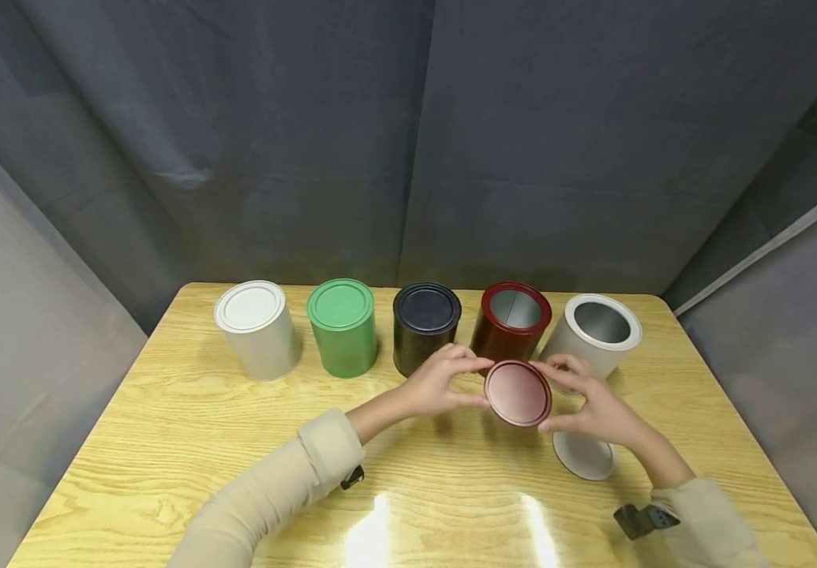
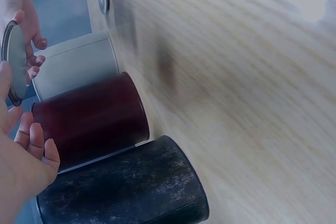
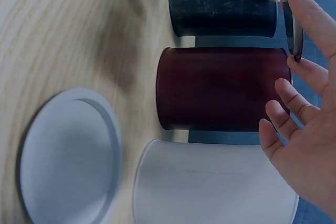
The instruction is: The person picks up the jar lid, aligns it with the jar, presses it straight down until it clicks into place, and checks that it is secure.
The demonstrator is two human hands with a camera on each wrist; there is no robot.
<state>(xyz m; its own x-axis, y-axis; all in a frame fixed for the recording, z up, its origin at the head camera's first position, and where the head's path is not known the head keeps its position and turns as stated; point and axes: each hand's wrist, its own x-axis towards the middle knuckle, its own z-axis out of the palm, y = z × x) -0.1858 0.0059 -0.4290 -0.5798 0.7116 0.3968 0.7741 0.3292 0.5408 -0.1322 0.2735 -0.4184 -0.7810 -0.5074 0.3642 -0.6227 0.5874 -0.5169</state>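
Observation:
A round red lid [image 1: 518,393] is held up between both hands, in front of the uncovered red can [image 1: 504,341]. My left hand [image 1: 442,380] pinches its left rim with thumb and fingers. From the opposite side my right hand [image 1: 593,402] pinches the right rim. In the left wrist view the lid [image 2: 17,64] appears nearly edge-on, raised off the table. The red can's mouth shows a bare metal inside. Right of it stands an uncovered white can [image 1: 586,347], and a white lid [image 1: 584,456] lies on the table below my right hand.
Along the table's back edge stand a lidded white can [image 1: 259,335], a lidded green can [image 1: 342,331] and a lidded black can [image 1: 424,331]. The wooden table [image 1: 188,442] extends in front of them. Dark grey curtains [image 1: 309,158] hang behind.

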